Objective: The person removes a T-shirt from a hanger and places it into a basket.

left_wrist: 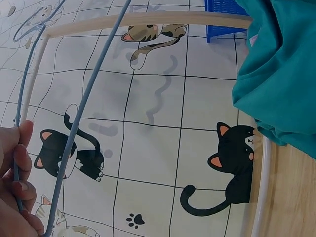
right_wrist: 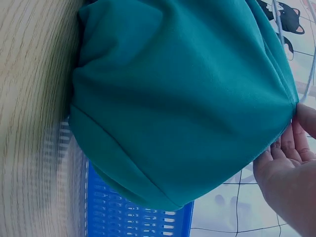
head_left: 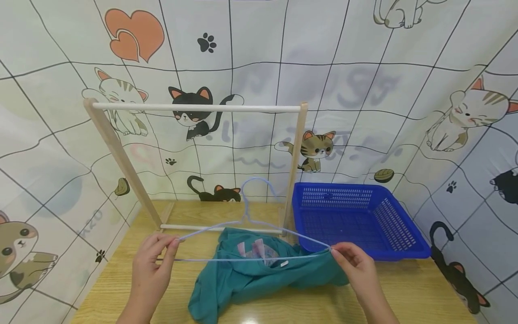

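Head view: left hand (head_left: 151, 265), lower left of centre, pinches one end of light-blue clothes hanger (head_left: 226, 260); right hand (head_left: 356, 270), lower right, pinches the other end plus edge of teal shirt (head_left: 251, 283). Hanger spans lower centre, hook up, lower bar across front of shirt. Shirt bunched at bottom centre, its right part raised to the right hand. Wooden garment rack (head_left: 297, 148) left of centre, blue plastic basket (head_left: 340, 220) right of centre, both on wood-grain table (head_left: 413, 292).

Left wrist view: left hand at lower left, fingers curled round hanger wire; shirt upper right.

Right wrist view: right hand at right edge, thumb and fingers on shirt's corner; shirt fills centre, basket at bottom.
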Demonstrator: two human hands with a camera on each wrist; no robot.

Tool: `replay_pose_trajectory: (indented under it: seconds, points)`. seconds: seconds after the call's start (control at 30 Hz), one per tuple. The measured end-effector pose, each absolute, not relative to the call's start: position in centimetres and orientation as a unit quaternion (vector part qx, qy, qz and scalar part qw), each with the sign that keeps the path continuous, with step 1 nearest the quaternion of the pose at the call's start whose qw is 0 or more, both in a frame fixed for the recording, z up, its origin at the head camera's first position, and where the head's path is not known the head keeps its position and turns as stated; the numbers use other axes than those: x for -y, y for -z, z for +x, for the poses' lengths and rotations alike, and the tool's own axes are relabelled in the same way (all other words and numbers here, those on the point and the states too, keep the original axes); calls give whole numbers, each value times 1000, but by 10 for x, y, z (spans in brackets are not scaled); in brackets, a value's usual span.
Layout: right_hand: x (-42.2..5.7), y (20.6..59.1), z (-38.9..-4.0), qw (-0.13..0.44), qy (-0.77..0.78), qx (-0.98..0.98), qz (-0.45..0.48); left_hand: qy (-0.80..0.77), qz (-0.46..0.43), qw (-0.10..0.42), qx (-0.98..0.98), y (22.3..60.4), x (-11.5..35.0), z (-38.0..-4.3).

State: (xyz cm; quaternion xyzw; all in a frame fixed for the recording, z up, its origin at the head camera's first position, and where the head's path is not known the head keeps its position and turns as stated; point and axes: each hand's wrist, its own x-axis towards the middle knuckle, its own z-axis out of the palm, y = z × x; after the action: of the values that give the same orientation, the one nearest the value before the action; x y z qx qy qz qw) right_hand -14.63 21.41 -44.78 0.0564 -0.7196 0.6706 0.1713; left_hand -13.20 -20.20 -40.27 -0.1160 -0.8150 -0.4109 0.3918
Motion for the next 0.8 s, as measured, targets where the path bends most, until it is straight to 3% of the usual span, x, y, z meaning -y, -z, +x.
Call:
replay_pose_trajectory:
  seconds: [0.43, 0.8]
  points:
    - [-214, 447, -145, 154, -653, 741, 41, 429, -107, 384, 810, 401, 204, -130]
    - [-217, 442, -142, 137, -639, 751, 95, 433, -98, 393, 805, 404, 204, -130]
